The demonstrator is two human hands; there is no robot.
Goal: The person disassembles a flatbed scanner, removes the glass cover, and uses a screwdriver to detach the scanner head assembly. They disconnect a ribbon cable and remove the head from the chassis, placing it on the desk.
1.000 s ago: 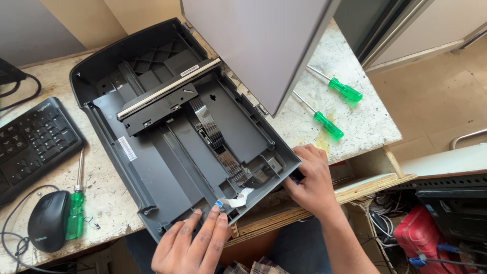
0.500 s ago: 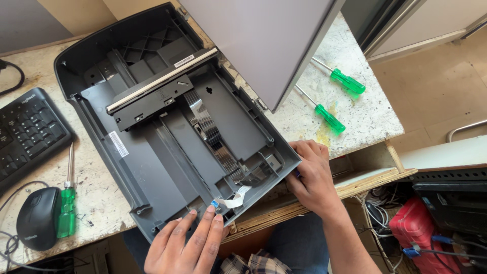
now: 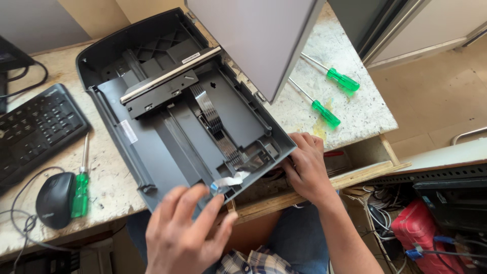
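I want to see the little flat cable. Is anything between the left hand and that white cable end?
Nothing visible: the left hand has its fingers right at the white flat cable end on the grey scanner base.

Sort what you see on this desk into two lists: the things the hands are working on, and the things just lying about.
In hand:
- left hand at the white ribbon cable
- right hand on the corner of the grey scanner base

Lying about:
- two green screwdrivers on the right
- third green screwdriver beside the mouse
- keyboard
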